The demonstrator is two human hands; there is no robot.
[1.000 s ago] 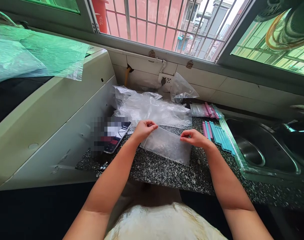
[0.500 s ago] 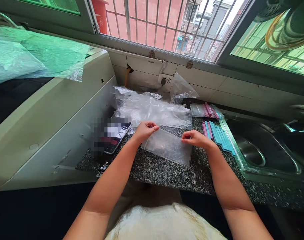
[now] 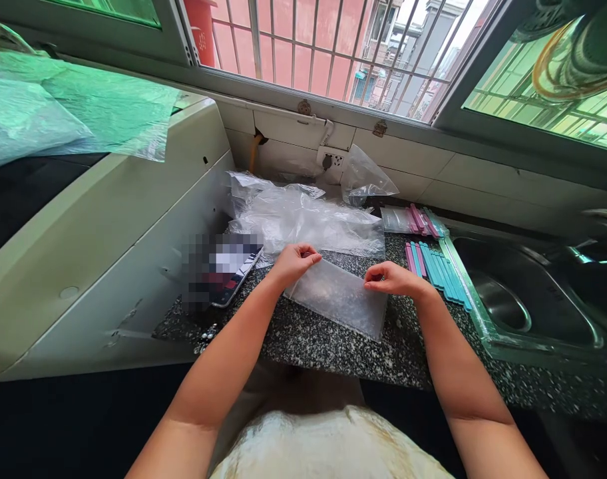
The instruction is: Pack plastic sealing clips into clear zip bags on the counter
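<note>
Holding: a small clear bag (image 3: 341,299) is pinched at its far edge by both hands, flat on the speckled tabletop (image 3: 328,346).
Left hand (image 3: 294,261): fingers curled shut on the bag's far left corner.
Right hand (image 3: 393,278): thumb and fingers closed on the far right corner.
Bag direction: it lies between the hands and spreads from them toward the person; its long axis runs left to right, slanting a little nearer at the right.
Nearer hand: both touch it, one at each end.
Bag contents: nothing certain shows inside; too clear to tell.
Beyond the hands: a heap of crumpled clear bags (image 3: 303,216), apparently empty.
Right of bag: a row of pink and blue clip sticks (image 3: 436,273), near the right hand, beside the sink (image 3: 528,299).
Left: a phone (image 3: 233,269).
</note>
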